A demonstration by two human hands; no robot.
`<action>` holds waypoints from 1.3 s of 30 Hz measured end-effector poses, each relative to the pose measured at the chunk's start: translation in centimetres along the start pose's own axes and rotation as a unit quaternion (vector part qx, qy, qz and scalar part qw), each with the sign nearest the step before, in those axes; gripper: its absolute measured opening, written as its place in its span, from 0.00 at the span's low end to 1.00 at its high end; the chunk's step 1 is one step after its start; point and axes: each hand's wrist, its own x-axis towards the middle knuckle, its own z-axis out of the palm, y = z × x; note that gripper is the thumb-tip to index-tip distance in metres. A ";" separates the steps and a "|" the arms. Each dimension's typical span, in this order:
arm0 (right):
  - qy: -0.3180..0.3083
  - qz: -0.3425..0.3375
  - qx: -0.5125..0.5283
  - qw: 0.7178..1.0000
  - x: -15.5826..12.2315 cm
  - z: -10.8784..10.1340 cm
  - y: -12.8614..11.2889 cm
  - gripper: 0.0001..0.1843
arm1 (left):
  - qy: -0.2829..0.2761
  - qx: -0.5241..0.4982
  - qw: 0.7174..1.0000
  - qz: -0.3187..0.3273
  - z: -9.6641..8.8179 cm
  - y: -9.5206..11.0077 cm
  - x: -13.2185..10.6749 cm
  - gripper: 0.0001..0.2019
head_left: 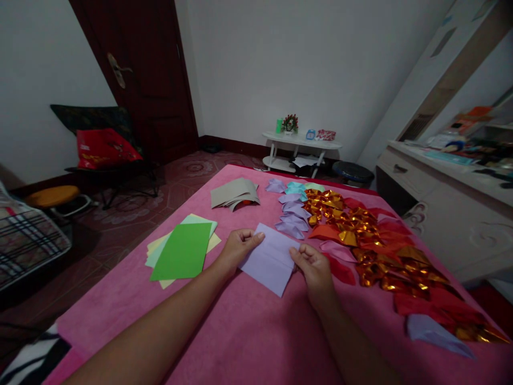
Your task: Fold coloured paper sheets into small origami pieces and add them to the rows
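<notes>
A lilac sheet of paper (269,261) with fold creases lies on the pink cloth (248,326). My left hand (237,248) pinches its left edge, fingers closed on the paper. My right hand (313,267) grips its right edge, thumb on top. A stack of coloured sheets with a green one on top (183,250) lies to the left of my left hand. Several folded lilac paper shapes (292,214) sit in a row just beyond the sheet.
A grey paper pile (234,193) lies farther back. Gold and red folded pieces (372,235) spread along the right side, with one lilac piece (436,332) near the front right. Beyond stand a white low table (301,144), a dark door (152,75), a chair with a red cushion (105,148) and a white cabinet (449,214).
</notes>
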 end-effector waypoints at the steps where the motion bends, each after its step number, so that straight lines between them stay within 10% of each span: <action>1: -0.016 0.003 -0.010 1.000 0.0 0.0 -0.1 0.19 | 0.005 -0.001 1.000 0.000 0.0 0.1 0.0 0.22; 6: -0.066 0.028 -0.031 0.997 -0.1 0.1 -0.3 0.16 | -0.002 -0.027 1.000 0.015 0.0 0.2 -0.1 0.21; 22: 0.109 0.007 0.067 0.992 0.1 0.2 0.1 0.22 | -0.160 -0.158 0.974 0.035 1.0 0.6 -0.8 0.30; 39: 0.019 -0.060 -0.070 0.996 -0.3 0.2 1.0 0.10 | -0.005 -0.115 0.992 0.055 0.0 0.7 -0.2 0.22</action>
